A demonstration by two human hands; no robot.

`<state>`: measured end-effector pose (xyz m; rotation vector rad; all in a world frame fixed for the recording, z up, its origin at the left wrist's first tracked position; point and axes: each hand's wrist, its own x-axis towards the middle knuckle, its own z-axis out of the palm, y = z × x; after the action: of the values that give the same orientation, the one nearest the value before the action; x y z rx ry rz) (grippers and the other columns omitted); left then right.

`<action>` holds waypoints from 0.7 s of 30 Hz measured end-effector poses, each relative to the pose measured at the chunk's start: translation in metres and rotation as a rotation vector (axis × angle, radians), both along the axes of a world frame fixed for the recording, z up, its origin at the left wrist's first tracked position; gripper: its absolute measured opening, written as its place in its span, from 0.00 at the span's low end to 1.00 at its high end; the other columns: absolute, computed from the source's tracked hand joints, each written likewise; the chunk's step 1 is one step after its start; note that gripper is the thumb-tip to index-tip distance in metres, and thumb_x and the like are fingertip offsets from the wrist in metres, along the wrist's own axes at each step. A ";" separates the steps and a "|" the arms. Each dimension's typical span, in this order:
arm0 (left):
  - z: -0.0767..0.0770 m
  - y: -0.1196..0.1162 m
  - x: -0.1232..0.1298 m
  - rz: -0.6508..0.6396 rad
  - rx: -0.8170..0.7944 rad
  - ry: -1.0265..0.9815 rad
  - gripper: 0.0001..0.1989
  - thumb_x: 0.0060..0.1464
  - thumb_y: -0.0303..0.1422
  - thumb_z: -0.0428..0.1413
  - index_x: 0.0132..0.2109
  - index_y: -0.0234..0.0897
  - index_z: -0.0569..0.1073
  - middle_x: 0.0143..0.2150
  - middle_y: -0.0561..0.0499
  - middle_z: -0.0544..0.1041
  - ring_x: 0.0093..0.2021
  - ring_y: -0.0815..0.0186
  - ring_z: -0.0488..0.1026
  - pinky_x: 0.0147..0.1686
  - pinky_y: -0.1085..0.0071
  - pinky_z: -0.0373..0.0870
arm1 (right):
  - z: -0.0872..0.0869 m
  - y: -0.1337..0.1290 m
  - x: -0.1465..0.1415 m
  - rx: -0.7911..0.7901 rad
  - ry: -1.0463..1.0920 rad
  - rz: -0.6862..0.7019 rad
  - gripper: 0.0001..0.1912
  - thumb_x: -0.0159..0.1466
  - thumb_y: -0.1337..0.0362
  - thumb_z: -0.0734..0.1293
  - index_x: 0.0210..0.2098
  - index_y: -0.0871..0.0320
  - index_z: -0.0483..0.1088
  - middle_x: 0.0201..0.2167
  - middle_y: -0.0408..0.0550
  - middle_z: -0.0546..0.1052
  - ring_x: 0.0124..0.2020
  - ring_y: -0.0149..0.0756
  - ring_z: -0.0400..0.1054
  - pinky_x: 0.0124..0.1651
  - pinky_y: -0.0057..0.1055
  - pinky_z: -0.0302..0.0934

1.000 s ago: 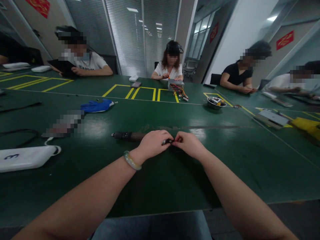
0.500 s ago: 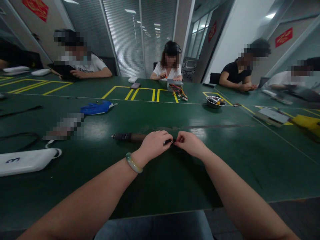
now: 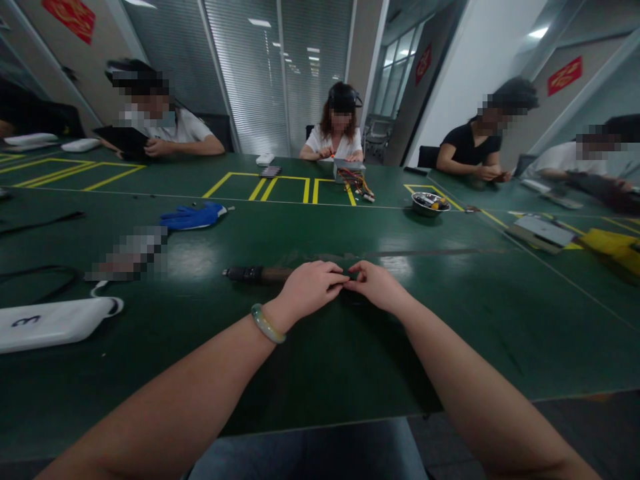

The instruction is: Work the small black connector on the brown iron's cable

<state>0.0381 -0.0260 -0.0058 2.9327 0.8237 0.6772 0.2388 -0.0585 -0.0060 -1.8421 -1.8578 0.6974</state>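
Green table [image 3: 320, 360] fills the view, its near edge cut off by the person's forearms. At the left edge lies a white box [image 3: 53, 322], partly out of frame; beyond it a pixelated patch hides something, with a blue glove [image 3: 193, 216] behind. Toward the middle a dark tool [image 3: 255, 273] lies flat, its right end hidden behind the left hand [image 3: 310, 288]. That hand is curled, fingertips meeting those of the right hand [image 3: 377, 287], also curled; whatever they pinch is hidden. A metal bowl [image 3: 430, 203] sits far right.
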 end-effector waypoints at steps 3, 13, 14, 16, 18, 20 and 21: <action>0.001 -0.001 0.000 -0.016 -0.009 -0.008 0.16 0.60 0.33 0.53 0.55 0.45 0.72 0.51 0.49 0.75 0.49 0.60 0.72 0.49 0.62 0.69 | 0.001 -0.001 -0.001 0.008 -0.020 0.022 0.10 0.62 0.58 0.71 0.40 0.57 0.73 0.28 0.42 0.74 0.28 0.32 0.67 0.27 0.26 0.52; 0.012 -0.006 -0.003 -0.051 0.015 -0.174 0.20 0.59 0.30 0.53 0.58 0.43 0.69 0.55 0.49 0.74 0.56 0.61 0.69 0.62 0.54 0.61 | -0.006 0.003 0.002 0.079 -0.008 0.094 0.08 0.62 0.61 0.70 0.39 0.57 0.76 0.33 0.43 0.77 0.34 0.33 0.70 0.35 0.26 0.58; 0.013 -0.006 -0.005 -0.060 0.022 -0.186 0.20 0.59 0.30 0.53 0.58 0.44 0.69 0.55 0.49 0.73 0.56 0.62 0.69 0.63 0.54 0.59 | -0.006 0.004 0.002 0.076 -0.019 0.098 0.08 0.62 0.60 0.71 0.39 0.57 0.76 0.33 0.44 0.77 0.33 0.34 0.70 0.35 0.26 0.58; 0.014 -0.005 -0.008 -0.076 0.035 -0.201 0.20 0.59 0.29 0.52 0.58 0.44 0.69 0.55 0.50 0.73 0.57 0.63 0.69 0.64 0.54 0.58 | -0.005 0.005 0.001 0.067 -0.037 0.104 0.09 0.62 0.59 0.71 0.39 0.56 0.77 0.33 0.43 0.77 0.33 0.34 0.69 0.34 0.26 0.58; 0.014 -0.004 -0.012 -0.095 0.047 -0.210 0.19 0.59 0.28 0.52 0.57 0.44 0.70 0.55 0.50 0.74 0.57 0.64 0.69 0.65 0.55 0.57 | -0.003 0.006 0.003 0.055 -0.052 0.104 0.09 0.62 0.59 0.70 0.39 0.56 0.77 0.32 0.43 0.76 0.32 0.33 0.69 0.33 0.26 0.57; 0.013 -0.003 -0.015 -0.121 0.051 -0.213 0.18 0.60 0.29 0.51 0.56 0.44 0.71 0.54 0.50 0.74 0.57 0.64 0.69 0.65 0.54 0.56 | -0.001 0.007 0.015 0.033 -0.079 0.068 0.09 0.62 0.59 0.70 0.39 0.55 0.77 0.32 0.43 0.76 0.32 0.33 0.69 0.32 0.26 0.57; 0.013 -0.002 -0.016 -0.133 0.050 -0.214 0.17 0.60 0.29 0.51 0.56 0.44 0.71 0.54 0.51 0.75 0.57 0.64 0.68 0.65 0.54 0.55 | 0.000 0.007 0.026 0.023 -0.103 0.031 0.09 0.61 0.59 0.70 0.40 0.55 0.77 0.31 0.43 0.76 0.31 0.33 0.69 0.31 0.26 0.56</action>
<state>0.0222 -0.0279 0.0076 2.8573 0.5956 0.9917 0.2647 -0.0514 -0.0056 -1.8709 -1.9544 0.5985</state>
